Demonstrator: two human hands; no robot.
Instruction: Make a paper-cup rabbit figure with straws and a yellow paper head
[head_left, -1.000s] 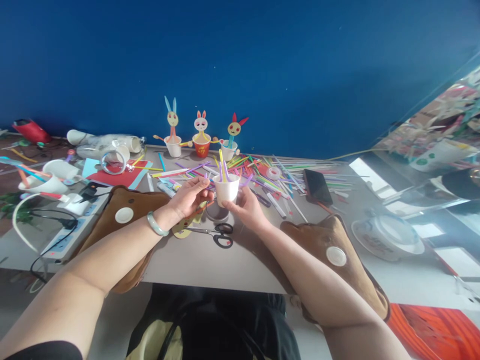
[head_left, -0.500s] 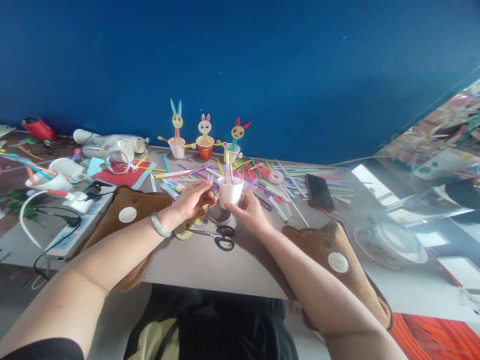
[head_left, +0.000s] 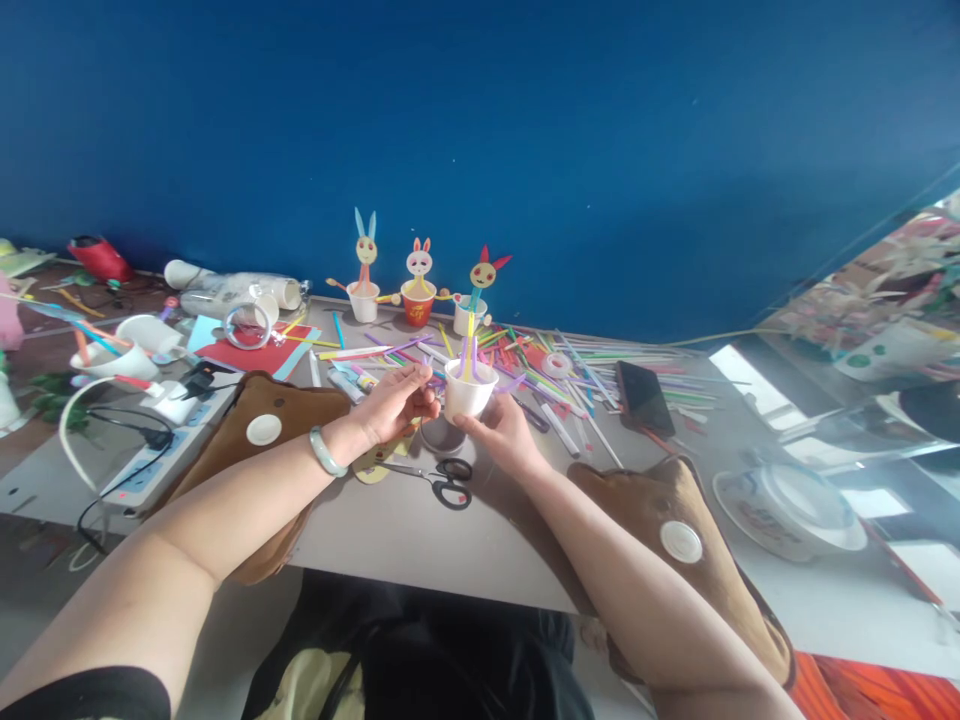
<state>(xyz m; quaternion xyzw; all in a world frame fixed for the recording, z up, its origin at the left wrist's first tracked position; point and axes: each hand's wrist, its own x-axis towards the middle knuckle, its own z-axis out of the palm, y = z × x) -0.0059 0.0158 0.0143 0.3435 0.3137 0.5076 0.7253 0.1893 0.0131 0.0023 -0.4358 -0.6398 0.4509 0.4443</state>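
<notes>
My right hand (head_left: 506,432) grips a small white paper cup (head_left: 466,402) from its right side, thumb across the front. Yellow and purple strips (head_left: 469,362) stand up out of the cup, and a purple strip (head_left: 513,386) juts from its right side. Just left of the cup, my left hand (head_left: 397,402) has thumb and fingertips pinched together; a bit of purple strip (head_left: 427,362) shows at them. Black-handled scissors (head_left: 448,482) lie on the table below the hands, beside yellowish cut paper pieces (head_left: 373,466).
Behind stand three cup figures with rabbit-like heads, one in a red cup (head_left: 418,308). Loose coloured strips (head_left: 540,370) cover the table's back. Brown cushions (head_left: 660,500) lie under both forearms. A phone (head_left: 643,397) is at right, a power strip (head_left: 165,450) and paper cups (head_left: 116,362) at left.
The cup with its strips sits slightly lower and tilts more toward me, showing more of its inside. The whole view has shifted a little. Both hands keep about the same hold.
</notes>
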